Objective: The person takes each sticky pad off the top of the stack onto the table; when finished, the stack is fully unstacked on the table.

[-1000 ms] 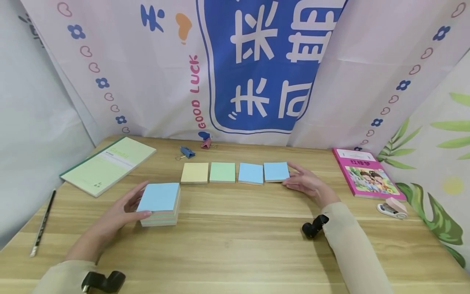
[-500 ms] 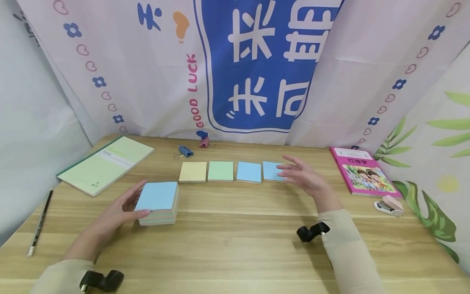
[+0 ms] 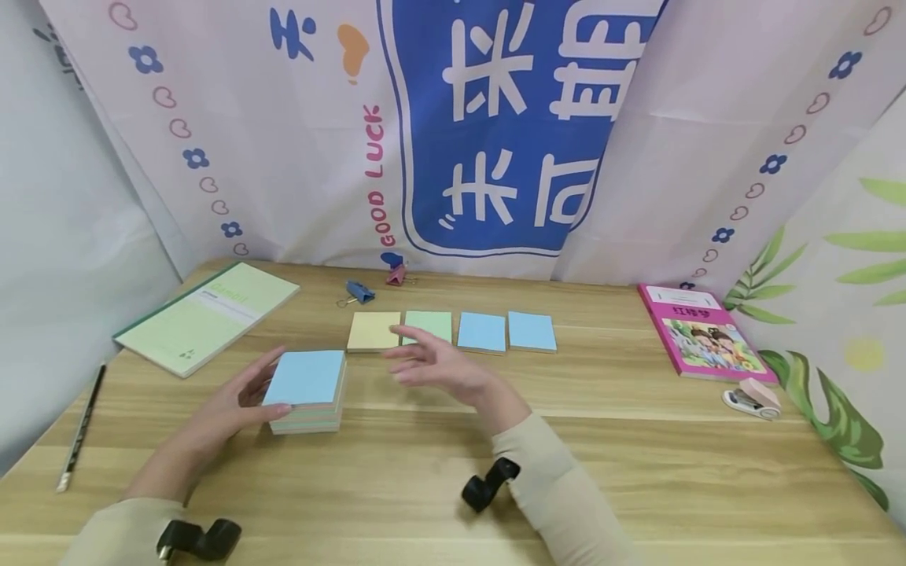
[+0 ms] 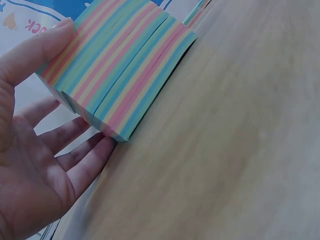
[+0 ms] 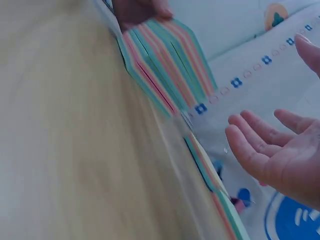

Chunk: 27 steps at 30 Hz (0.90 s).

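Observation:
A thick stack of sticky notes (image 3: 306, 389) with a blue top sheet and striped sides (image 4: 120, 75) (image 5: 165, 60) lies on the wooden table (image 3: 637, 440). My left hand (image 3: 244, 397) holds it, thumb on the near edge and fingers (image 4: 75, 150) along the left side. My right hand (image 3: 432, 365) hovers above the table with its fingers (image 5: 250, 145) spread and holds nothing. It sits just in front of the yellow pad (image 3: 373, 331) and covers part of the green pad (image 3: 433, 322). Two blue pads (image 3: 481, 332) (image 3: 532, 331) complete the row.
A green notebook (image 3: 208, 314) lies at the back left, with a pencil (image 3: 81, 428) near the left edge. Blue (image 3: 359, 293) and pink (image 3: 396, 274) binder clips sit behind the row. A pink book (image 3: 704, 334) and a small tape dispenser (image 3: 753, 399) are at the right.
My right hand left the rightmost blue pad, lifted and swept left across the row to the yellow and green pads. The left hand and the stack stayed put.

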### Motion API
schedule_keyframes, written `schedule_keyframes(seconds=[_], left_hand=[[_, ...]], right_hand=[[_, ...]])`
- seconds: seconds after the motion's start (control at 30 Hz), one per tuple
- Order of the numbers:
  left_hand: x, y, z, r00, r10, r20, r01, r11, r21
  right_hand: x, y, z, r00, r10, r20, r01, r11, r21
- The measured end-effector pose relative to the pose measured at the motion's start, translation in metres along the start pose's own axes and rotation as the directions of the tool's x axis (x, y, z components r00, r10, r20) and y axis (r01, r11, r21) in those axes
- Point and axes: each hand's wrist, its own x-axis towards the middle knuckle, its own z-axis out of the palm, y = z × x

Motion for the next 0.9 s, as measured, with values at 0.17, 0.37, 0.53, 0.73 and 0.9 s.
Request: schedule_keyframes(seconds=[0.17, 0.37, 0.53, 0.73, 0.9], left_hand=[[0.0, -0.002, 0.0, 1.0, 0.004, -0.002, -0.004, 1.0, -0.008], [0.0, 0.0, 0.0, 1.0, 0.012, 0.007, -0.012, 1.0, -0.009], [-0.001, 0.0, 0.001, 1.0, 0.007, 0.009, -0.007, 1.0, -0.001], [0.0, 0.001, 0.002, 1.0, 0.001, 0.01, -0.001, 1.0, -0.002], [0.001, 0.0, 0.002, 1.0, 0.006, 0.012, -0.006, 1.0, -0.016]], right_hand=[[0.025, 0.015, 0.029, 0.997, 0.043, -0.071, -0.048, 0.997, -0.066], [0.044, 0.031, 0.056, 0.981, 0.084, -0.174, -0.138, 0.936, -0.325], [0.052, 0.034, 0.066, 0.968, 0.046, -0.246, -0.142, 0.91, -0.389], [0.054, 0.037, 0.063, 0.964, 0.026, -0.264, -0.131, 0.913, -0.387], [0.052, 0.037, 0.058, 0.971, 0.032, -0.236, -0.123, 0.916, -0.381]])
